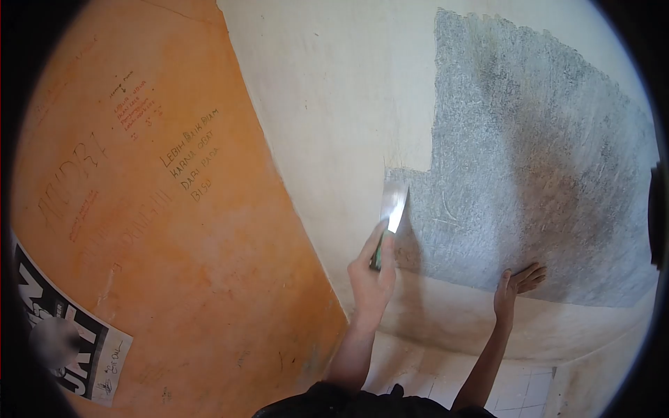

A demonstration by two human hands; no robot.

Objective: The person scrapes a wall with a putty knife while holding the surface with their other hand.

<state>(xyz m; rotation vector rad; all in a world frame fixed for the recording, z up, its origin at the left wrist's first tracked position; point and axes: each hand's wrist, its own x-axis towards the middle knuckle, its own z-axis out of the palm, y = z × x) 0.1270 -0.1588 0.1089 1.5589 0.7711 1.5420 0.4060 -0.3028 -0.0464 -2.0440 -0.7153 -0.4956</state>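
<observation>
A putty knife [394, 203] with a broad, shiny metal blade and a dark green handle is gripped in my left hand [372, 280]. Its blade tip meets the wall at the lower left corner of a rough grey patch [474, 160], where the white paint [348, 104] is gone. My right hand [520, 280] rests near the lower edge of that patch, its fingers stretched out to the right, and it holds nothing.
On the left an orange wall [230, 272] with handwriting meets the white one at a corner. A black-and-white poster [104, 362] hangs at lower left. White tiles [519, 390] show below my right arm.
</observation>
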